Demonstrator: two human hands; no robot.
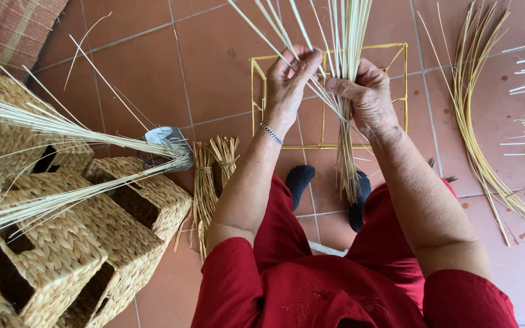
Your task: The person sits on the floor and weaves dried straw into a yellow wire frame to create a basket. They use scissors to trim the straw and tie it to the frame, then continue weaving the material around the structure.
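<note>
Gripping the straw bundle (345, 130), right hand (369, 97); left-hand fingers (302, 64) apparently separate strands.

You had no packages, labels, signs or screens before you in this view; nothing of that kind stood anywhere on the floor.

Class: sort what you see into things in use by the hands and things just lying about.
In use: left hand; right hand; straw bundle.

Lying about: woven baskets; yellow wire frame; loose reeds; tied short bundles; comb tool.
</note>
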